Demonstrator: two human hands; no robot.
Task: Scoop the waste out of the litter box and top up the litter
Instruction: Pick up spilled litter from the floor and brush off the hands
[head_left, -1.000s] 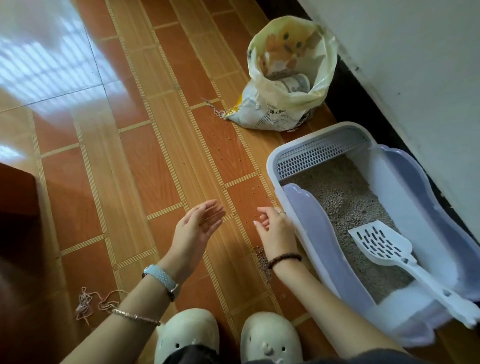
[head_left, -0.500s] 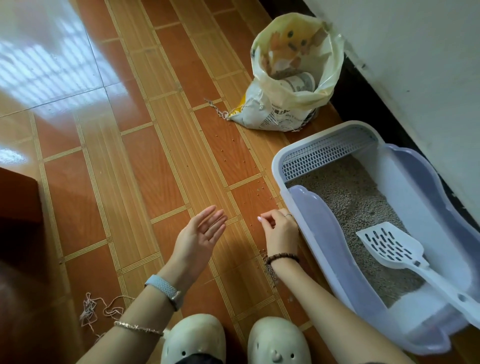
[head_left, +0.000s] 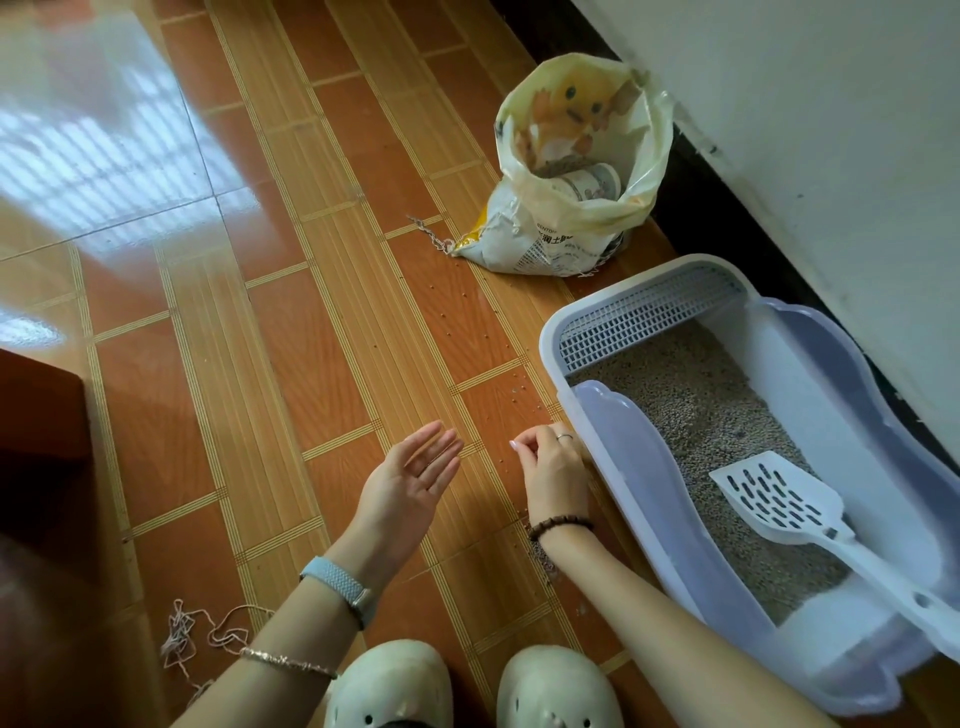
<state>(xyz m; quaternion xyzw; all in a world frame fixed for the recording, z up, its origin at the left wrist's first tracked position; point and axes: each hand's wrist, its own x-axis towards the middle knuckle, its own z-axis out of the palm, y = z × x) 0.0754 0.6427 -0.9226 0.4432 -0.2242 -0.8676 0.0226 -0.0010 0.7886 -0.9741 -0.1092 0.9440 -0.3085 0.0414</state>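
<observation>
The lilac and white litter box (head_left: 551, 332) stands on the floor at the right, holding grey litter (head_left: 701, 415). In it a white slotted scoop (head_left: 779, 501) lies on the litter, handle over the near rim. An open litter bag (head_left: 545, 244) with a cup (head_left: 589, 183) inside stands beyond the box. My left hand (head_left: 410, 483) is held flat, palm up, over the tiles. My right hand (head_left: 553, 467) is beside the box's left wall, fingertips pinched together on tiny litter grains. Loose grains (head_left: 519, 389) dot the floor ahead of it, and a small heap (head_left: 543, 558) lies under my wrist.
A white wall (head_left: 831, 156) with a dark base runs behind the box and bag. Dark wooden furniture (head_left: 36, 415) stands at the left. A tangle of string (head_left: 182, 634) lies on the tiles near my left arm. My pale slippers (head_left: 389, 686) are at the bottom.
My right hand has crept slightly forward along the box wall, fingers still pinched. The left hand stays palm up. The view has shifted a little.
</observation>
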